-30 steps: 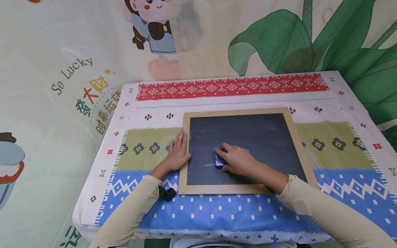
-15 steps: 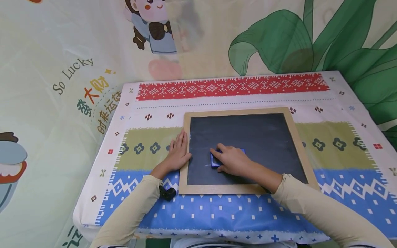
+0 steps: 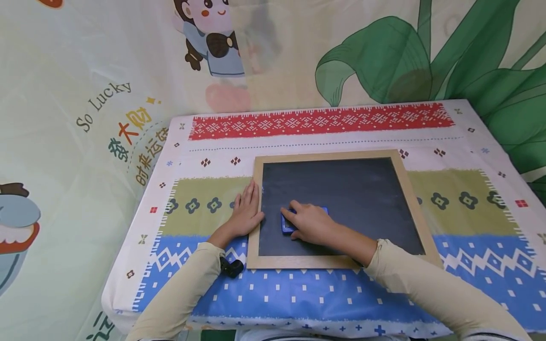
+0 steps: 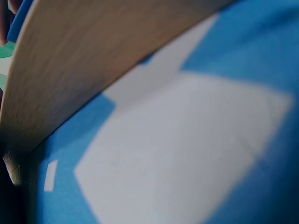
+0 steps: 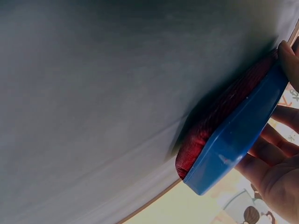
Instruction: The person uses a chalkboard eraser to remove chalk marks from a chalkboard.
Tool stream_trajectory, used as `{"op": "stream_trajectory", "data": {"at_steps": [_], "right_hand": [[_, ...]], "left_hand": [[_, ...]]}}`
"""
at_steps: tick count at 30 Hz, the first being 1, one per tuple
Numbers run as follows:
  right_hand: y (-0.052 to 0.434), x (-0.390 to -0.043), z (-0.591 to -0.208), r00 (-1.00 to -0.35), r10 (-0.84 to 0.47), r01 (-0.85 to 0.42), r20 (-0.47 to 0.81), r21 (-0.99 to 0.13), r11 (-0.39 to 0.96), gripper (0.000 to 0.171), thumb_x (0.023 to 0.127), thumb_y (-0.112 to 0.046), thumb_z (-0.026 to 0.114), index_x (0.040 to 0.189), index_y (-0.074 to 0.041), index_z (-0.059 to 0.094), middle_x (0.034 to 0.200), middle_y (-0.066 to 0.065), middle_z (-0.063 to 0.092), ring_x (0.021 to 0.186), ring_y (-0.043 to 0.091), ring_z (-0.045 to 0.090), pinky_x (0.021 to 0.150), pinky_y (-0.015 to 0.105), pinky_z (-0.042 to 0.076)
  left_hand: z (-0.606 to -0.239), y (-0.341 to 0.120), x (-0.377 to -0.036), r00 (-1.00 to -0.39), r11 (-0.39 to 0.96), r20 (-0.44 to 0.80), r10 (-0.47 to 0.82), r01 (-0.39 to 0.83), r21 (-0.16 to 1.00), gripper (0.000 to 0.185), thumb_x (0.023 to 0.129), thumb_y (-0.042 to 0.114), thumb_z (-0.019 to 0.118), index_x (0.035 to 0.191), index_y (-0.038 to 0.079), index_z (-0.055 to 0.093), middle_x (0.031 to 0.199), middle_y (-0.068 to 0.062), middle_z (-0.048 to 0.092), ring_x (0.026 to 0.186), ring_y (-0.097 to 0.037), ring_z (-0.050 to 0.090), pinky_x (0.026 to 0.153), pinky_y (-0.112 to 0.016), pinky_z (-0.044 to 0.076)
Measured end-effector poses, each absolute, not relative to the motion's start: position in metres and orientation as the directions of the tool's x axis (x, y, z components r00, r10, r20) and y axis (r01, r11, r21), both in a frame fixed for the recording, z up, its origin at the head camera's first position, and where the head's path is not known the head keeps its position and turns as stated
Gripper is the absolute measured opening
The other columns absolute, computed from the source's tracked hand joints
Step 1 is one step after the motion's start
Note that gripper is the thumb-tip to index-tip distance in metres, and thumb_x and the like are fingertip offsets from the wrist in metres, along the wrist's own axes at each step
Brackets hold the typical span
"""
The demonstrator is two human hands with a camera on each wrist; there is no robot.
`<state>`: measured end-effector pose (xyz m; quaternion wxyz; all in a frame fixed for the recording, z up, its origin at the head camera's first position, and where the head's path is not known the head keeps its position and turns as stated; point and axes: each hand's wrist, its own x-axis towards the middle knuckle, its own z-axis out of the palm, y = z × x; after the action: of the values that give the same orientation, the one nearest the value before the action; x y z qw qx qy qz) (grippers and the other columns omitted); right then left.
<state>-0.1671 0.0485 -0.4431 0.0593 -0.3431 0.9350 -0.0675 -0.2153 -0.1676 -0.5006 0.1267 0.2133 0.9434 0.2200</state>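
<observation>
Printed fabric with cartoon figures and big green leaves hangs behind a table covered by a patterned cloth in red, olive and blue bands. Near the front left edge of the table, a small black object is seen lying on the blue band; what it is cannot be made out. Just beside it, the left hand is laid flat on the cloth, its fingers straight and pressed against the left side of the wooden frame, so that the chalkboard is steadied; nothing is gripped by it. Toward the middle of the table, on the dark slate, the right hand is closed over a blue eraser, with its fingers curled round the eraser's sides. Compared with a second ago, the eraser has been slid leftward across the board, from near its middle toward the left frame, and the short pale chalk streak that lay just left of it can no longer be seen; the wiping is judged to be well along, with only faint haze left on the slate. In the right wrist view, the eraser is shown as a blue plastic back over a dark red felt pad, the felt being held flat against the grey-black surface, which looks smooth and smeared with thin chalk dust.
</observation>
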Motion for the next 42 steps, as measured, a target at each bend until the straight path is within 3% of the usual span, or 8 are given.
{"op": "stream_trajectory", "data": {"at_steps": [11,26,42], "right_hand": [[0.035,-0.169,-0.440,-0.747,-0.660,-0.647,-0.078,-0.140,0.749,0.065,0.078,-0.035,0.070,0.133,-0.008,0.048,0.107,0.011,0.052,0.082,0.020,0.060,0.071,0.032,0.051],[0.013,-0.170,-0.435,-0.744,-0.658,-0.651,-0.115,-0.095,0.753,0.067,0.080,-0.037,0.067,0.135,-0.008,0.045,0.119,0.012,0.052,0.100,0.022,0.061,0.086,0.035,0.049],[0.019,-0.166,-0.438,-0.741,-0.654,-0.642,-0.153,-0.124,0.757,0.068,0.082,-0.042,0.064,0.139,-0.012,0.041,0.112,0.009,0.050,0.094,0.020,0.060,0.076,0.031,0.051]], "left_hand": [[-0.497,-0.162,-0.219,-0.873,0.820,-0.158,0.462,0.352,0.451,0.073,0.089,0.026,0.030,0.145,0.002,-0.010,0.152,-0.011,-0.017,0.141,-0.029,-0.011,0.109,-0.053,-0.005],[-0.493,-0.159,-0.223,-0.867,0.811,-0.144,0.477,0.371,0.453,0.065,0.091,0.021,0.023,0.145,0.000,-0.008,0.153,-0.013,-0.015,0.141,-0.030,-0.010,0.108,-0.053,-0.004],[-0.500,-0.165,-0.214,-0.884,0.812,-0.118,0.453,0.354,0.464,0.068,0.093,0.024,0.030,0.145,0.000,-0.005,0.153,-0.013,-0.011,0.141,-0.031,-0.006,0.108,-0.054,-0.002]]}}
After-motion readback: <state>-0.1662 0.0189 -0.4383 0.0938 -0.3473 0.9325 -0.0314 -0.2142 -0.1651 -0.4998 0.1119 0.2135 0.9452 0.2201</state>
